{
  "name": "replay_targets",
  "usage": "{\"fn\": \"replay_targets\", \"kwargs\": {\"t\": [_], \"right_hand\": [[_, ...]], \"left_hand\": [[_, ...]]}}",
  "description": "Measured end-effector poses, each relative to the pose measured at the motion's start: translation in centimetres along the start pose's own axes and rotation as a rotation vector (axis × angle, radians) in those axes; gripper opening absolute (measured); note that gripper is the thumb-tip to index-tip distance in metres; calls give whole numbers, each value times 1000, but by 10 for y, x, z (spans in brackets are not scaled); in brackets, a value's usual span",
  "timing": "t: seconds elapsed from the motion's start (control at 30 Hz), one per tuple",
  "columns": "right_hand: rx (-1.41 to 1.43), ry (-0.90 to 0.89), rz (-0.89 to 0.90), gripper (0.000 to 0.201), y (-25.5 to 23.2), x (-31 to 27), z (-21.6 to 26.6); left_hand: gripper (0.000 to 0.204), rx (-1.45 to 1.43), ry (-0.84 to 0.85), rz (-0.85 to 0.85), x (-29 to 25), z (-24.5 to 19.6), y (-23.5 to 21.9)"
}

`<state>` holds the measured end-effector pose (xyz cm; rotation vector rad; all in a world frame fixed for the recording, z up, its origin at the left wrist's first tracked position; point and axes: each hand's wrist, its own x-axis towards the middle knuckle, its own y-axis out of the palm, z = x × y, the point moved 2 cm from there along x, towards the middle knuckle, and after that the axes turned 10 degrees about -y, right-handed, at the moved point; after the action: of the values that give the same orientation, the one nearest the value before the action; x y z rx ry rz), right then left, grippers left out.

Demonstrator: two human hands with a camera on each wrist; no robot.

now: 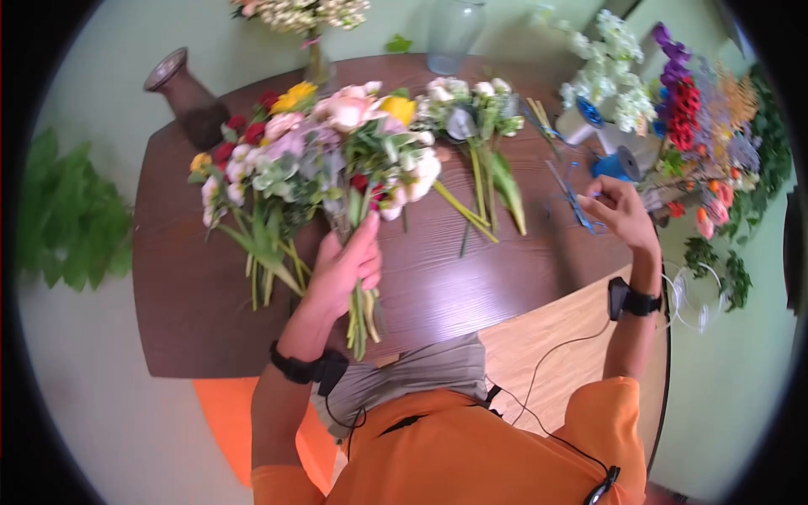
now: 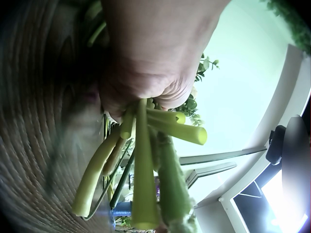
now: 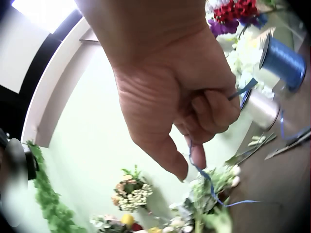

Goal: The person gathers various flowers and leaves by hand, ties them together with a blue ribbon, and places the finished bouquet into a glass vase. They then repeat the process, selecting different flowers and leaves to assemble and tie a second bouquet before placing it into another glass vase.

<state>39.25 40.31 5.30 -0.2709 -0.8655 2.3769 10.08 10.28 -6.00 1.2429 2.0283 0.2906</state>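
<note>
My left hand grips a bunch of flowers around its green stems, below pink, white and yellow blooms. In the left wrist view the cut stem ends stick out beneath the fist. On the other side, my right hand is raised near the table's right edge. Its curled fingers hold a thin blue ribbon, one short end poking out beside the little finger and a longer curly end hanging past the thumb. A blue ribbon spool stands just beyond that hand.
A white spool and scissors lie close by. Another small bunch with green stems rests mid-table. Behind stand a brown vase and a clear glass vase. Mixed flowers fill the right side.
</note>
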Motion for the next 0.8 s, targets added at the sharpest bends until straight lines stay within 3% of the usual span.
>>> {"fn": "replay_targets", "kwargs": {"t": [0.13,0.2,0.23,0.37,0.4,0.47,0.6,0.67,0.73,0.8], "right_hand": [[181,-26,179,20,52,7,43],[293,-151,192,21,92,13,63],[310,-168,89,21,111,17,69],[390,-248,-330,23,188,35,70],[250,-260,-303,22,198,39,69],[-112,-458,-372,20,206,45,82],[-264,-387,-164,16,221,48,85],[-73,-455,-38,16,240,50,81],[-39,-423,10,16,251,55,79],[226,-365,53,20,260,64,78]], "left_hand": [[39,5,-4,-37,-2,-2,3],[42,-2,-5,-13,-1,-2,2],[27,-26,-13,21,-1,-1,-2],[28,-27,7,35,-2,-3,-1],[36,-17,26,21,-3,-4,1],[44,-11,48,0,-5,-7,4],[44,-55,76,8,-6,-7,2],[45,-39,83,22,-7,-8,0],[47,-46,96,6,-9,-10,4],[49,-50,113,-11,-11,-13,4]]}}
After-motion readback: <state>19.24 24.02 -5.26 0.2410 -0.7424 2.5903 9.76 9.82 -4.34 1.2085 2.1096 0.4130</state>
